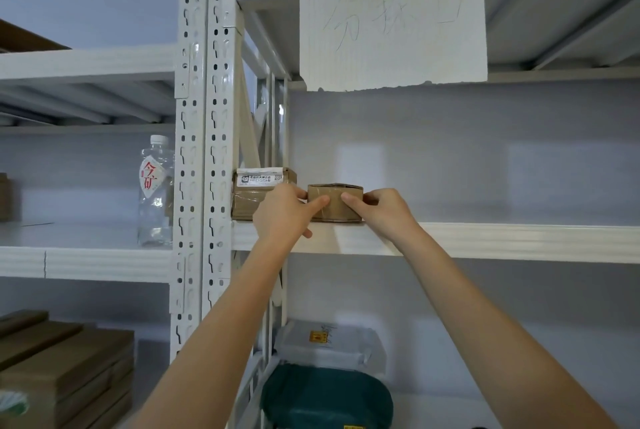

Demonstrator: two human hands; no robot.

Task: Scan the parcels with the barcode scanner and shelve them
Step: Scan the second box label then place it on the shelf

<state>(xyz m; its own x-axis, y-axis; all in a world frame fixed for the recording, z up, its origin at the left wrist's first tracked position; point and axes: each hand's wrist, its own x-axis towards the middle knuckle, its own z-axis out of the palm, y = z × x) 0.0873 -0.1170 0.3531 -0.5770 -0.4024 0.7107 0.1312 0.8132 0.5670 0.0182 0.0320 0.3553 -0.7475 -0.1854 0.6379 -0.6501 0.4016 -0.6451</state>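
Observation:
A small brown cardboard parcel sits on the white shelf at about chest height. My left hand holds its left end with the thumb across the front. My right hand holds its right end, thumb on the front face too. Just to the left stands a larger taped brown parcel with a white label on top, partly hidden by my left hand. No barcode scanner is in view.
A white perforated upright divides two shelving bays. A water bottle stands on the left bay's shelf. Below lie a grey bagged parcel, a green bag and stacked cardboard boxes. A handwritten paper sign hangs above.

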